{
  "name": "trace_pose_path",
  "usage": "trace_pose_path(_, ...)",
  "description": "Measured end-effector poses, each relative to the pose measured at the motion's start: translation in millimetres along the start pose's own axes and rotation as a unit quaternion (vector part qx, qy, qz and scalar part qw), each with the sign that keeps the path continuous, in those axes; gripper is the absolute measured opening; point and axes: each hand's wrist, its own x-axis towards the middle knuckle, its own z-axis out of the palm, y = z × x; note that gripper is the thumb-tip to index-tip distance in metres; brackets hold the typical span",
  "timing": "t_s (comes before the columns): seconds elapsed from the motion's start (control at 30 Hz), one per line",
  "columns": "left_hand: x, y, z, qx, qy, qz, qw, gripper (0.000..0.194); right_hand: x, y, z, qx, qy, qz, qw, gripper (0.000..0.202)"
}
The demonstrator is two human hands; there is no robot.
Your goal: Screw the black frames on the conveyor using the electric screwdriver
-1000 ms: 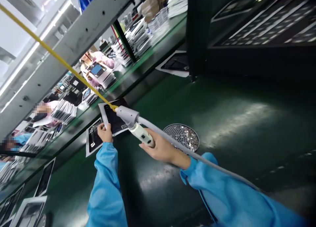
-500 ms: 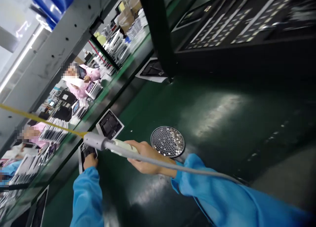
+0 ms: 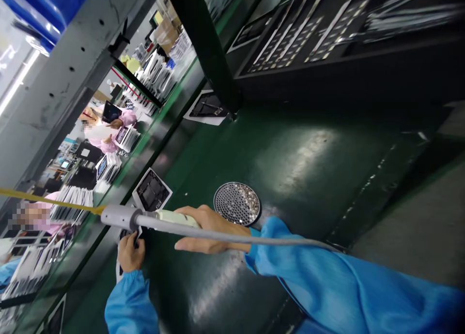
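Observation:
My right hand [image 3: 214,230] is closed round a pale electric screwdriver [image 3: 178,218]. A grey cable [image 3: 225,236] runs from its grey top end back over my right sleeve, and a yellow cord [image 3: 54,202] pulls at that end from the left. The tool's tip is out of sight behind its top end. My left hand [image 3: 131,252] lies over a white-framed tablet housing [image 3: 119,271], fingers curled and the thumb close to them; what they pinch is hidden. Another opened tablet housing [image 3: 152,191] lies just beyond. Beside my right hand sits a round perforated dish [image 3: 232,205] with small shiny screws.
A dark parts tray [image 3: 290,48] with rows of small pieces stands at the upper right, behind a green post [image 3: 207,43]. One more tablet housing [image 3: 207,107] lies by the post. Across the green bench, people in pink sit by stacks of panels [image 3: 72,203].
The view has shifted, so most of the scene sits a little further left. My left hand has drawn back slightly on the housing, with its thumb now showing. The right hand still holds the screwdriver.

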Motion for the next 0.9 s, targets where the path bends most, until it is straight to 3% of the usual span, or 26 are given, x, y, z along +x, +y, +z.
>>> trace_pose_path(0.1,-24,41,-17.3,-0.035,0.113,0.057,0.991,0.024,0,2,-5,0.014,0.005,-0.018,1.0,0.049)
trace_pose_path(0.2,-49,88,-39.3,-0.074,0.173,0.107,0.976,0.026,0,9,-5,0.02,0.027,-0.032,0.999,0.05)
trace_pose_path(0.37,-78,168,-71.0,-0.189,0.149,0.206,0.949,0.033,-2,17,-14,0.028,0.038,-0.076,0.996,0.055)
trace_pose_path(0.5,-87,218,-75.8,-0.252,0.094,0.273,0.923,0.017,-3,19,-26,0.055,0.064,-0.064,0.994,0.05)
trace_pose_path(0.67,-102,239,-62.7,-0.243,-0.019,0.254,0.936,0.023,-3,20,-36,0.15,0.074,-0.037,0.985,0.052)
trace_pose_path(0.8,-117,236,-53.9,-0.262,-0.049,0.225,0.937,0.021,-3,18,-42,0.17,0.064,-0.02,0.983,0.051)
trace_pose_path(0.9,-123,231,-48.7,-0.261,-0.067,0.217,0.938,0.022,-3,15,-47,0.178,0.021,-0.003,0.984,0.047)
